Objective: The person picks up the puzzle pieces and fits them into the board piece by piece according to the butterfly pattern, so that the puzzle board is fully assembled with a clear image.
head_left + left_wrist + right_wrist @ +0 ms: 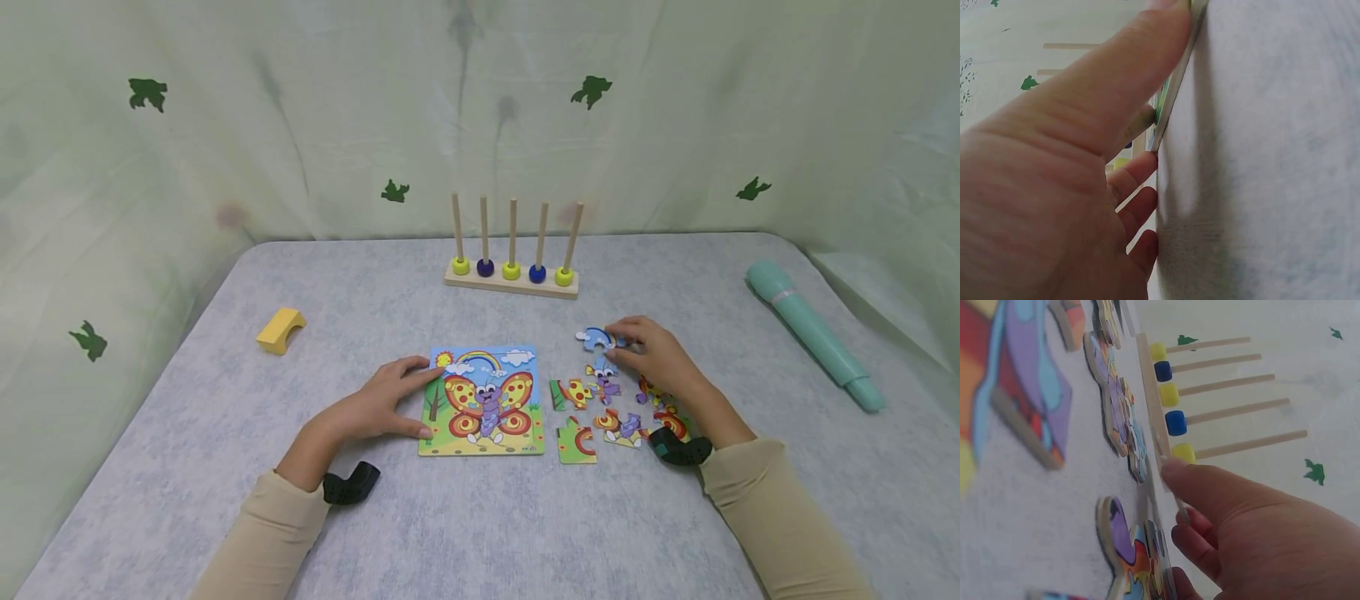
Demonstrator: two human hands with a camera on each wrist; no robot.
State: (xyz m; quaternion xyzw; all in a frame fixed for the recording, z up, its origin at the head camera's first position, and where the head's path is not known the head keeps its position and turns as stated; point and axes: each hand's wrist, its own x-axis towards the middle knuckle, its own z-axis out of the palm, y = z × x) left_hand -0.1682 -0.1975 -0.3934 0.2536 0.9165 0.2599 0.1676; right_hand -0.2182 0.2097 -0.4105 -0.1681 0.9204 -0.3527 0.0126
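Note:
A square butterfly puzzle board (491, 404) lies flat, its picture showing a rainbow, a sun and a tree. My left hand (378, 404) rests at the board's left side, index finger on its upper left corner and thumb at the lower left edge. In the left wrist view the thumb (1141, 56) lies along the board's edge. Beyond the loose pieces, my right hand (656, 358) pinches a blue rainbow puzzle piece (596, 339) between thumb and fingers. Nearer me are a face piece (604, 383), a green-and-red piece (576, 442) and several others, some partly hidden under the right wrist.
A wooden peg stand (512, 283) with yellow and blue beads stands at the back. To the left lies a yellow arch block (281, 330). A teal tube-shaped case (817, 333) lies at the right. Pale curtains with green bird shapes hang behind the table.

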